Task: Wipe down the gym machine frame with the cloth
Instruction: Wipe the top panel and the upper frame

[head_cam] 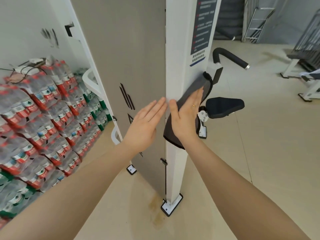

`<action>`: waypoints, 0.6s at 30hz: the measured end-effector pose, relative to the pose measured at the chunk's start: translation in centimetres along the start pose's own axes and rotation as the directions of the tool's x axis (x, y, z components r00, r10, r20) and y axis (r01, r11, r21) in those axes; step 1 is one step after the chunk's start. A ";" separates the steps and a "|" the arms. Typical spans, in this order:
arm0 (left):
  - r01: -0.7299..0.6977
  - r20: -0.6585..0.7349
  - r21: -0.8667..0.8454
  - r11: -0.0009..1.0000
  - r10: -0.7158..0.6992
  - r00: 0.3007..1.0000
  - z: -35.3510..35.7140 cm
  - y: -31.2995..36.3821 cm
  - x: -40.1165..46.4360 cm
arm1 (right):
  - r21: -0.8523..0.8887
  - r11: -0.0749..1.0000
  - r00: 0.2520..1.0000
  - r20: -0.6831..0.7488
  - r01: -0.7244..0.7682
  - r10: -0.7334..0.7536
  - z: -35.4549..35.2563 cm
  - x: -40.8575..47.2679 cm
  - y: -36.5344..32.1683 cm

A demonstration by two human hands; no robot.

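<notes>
Against the white frame post, my flat right hand presses the dark grey cloth, fingers straight; left hand beside it, fingers straight together.

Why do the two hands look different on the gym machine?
The right hand presses a dark grey cloth flat against the white upright post; the left hand has no cloth and lies bare against the grey side panel. The right hand wears a gold ring; none shows on the left. Both have straight fingers pointing upward.
</notes>
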State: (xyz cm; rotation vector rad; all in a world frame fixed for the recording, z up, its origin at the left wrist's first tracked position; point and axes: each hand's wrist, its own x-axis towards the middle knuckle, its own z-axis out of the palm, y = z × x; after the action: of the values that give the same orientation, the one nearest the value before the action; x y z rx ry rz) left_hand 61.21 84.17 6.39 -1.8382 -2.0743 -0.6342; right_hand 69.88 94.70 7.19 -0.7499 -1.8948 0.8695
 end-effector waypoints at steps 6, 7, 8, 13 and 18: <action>-0.033 -0.084 0.000 0.999 0.033 0.996 -1.5 0.6 1.8 | -0.291 0.953 0.941 0.337 0.082 0.022 -0.7 -2.2 2.9; -0.043 -0.106 -0.003 0.999 0.042 0.993 -1.7 0.7 2.2 | -0.322 0.942 0.950 0.313 0.096 0.010 -0.7 -2.0 2.6; -0.050 -0.129 -0.011 0.999 0.048 0.990 -1.9 0.8 2.6 | -0.349 0.930 0.962 0.273 0.114 -0.015 -0.7 -1.7 2.1; -0.083 -0.253 -0.015 0.996 0.076 0.964 -4.5 1.0 5.0 | -0.363 0.889 0.956 0.022 0.279 -0.291 -2.4 2.4 -3.1; 0.025 -0.325 -0.138 0.990 -0.069 0.943 -7.9 0.6 7.2 | -0.206 0.902 0.902 -0.136 0.379 -0.410 -4.3 7.9 -9.6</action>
State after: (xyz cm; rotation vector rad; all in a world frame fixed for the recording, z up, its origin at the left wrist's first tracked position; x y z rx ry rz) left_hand 60.28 86.43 16.83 -1.6173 -1.8963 -1.0381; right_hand 69.03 96.51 20.19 -0.4954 -1.8869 0.3712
